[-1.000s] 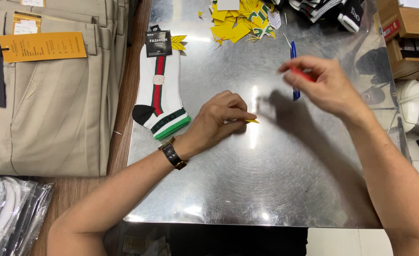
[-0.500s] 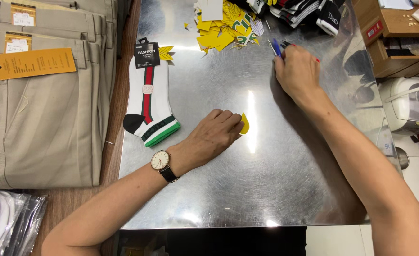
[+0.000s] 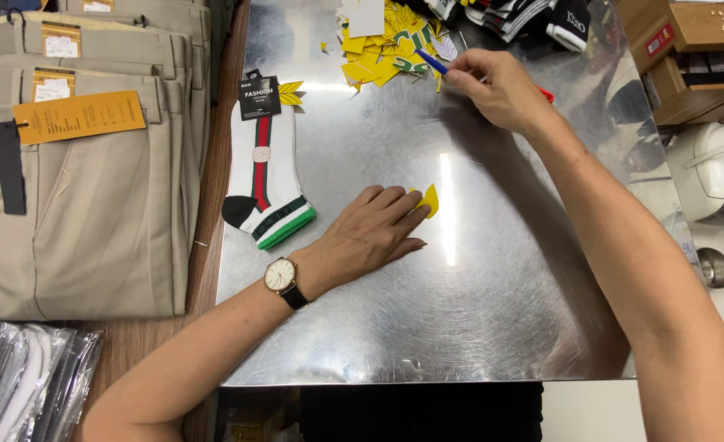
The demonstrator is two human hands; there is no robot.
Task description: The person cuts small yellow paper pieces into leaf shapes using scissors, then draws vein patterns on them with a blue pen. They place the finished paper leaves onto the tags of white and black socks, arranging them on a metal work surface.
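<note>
Socks (image 3: 263, 176), a white pair w/ red-green stripe and black header card, are laid flat on the metal table (image 3: 427, 327) and serve as the ref point for everything else. Just right of the socks' toe end, the left hand (image 3: 370, 233) is pressed palm-down on the steel, fingers spread loosely and flat, w/ a small yellow scrap (image 3: 430, 199) pinned under or pinched at the fingertips; which of the two can't be told. A watch (image 3: 280, 276) w/ pale dial and dark strap is worn on that wrist, just below the socks' toes. Well right of the socks and farther from the viewer, approx. level w/ the header card, the right hand (image 3: 501, 86) is curled around a blue pen-like tool (image 3: 431, 61), fingers closed on it, its tip aimed toward the socks' side; a bit of red is seen at the far side of the hand, what it belongs to can't be told. Beyond the socks' top and to the right, a heap of yellow scraps (image 3: 382, 53) is scattered, touching the tool tip area. Left of the socks, off the table edge, folded beige trousers (image 3: 83, 188) w/ an orange tag (image 3: 79, 117) are stacked. Below-left of the socks, bagged items (image 3: 18, 376) in clear plastic are seen. Far right of the socks, past the table edge, a white appliance (image 3: 714, 172) and cardboard boxes (image 3: 689, 49) are placed.
</note>
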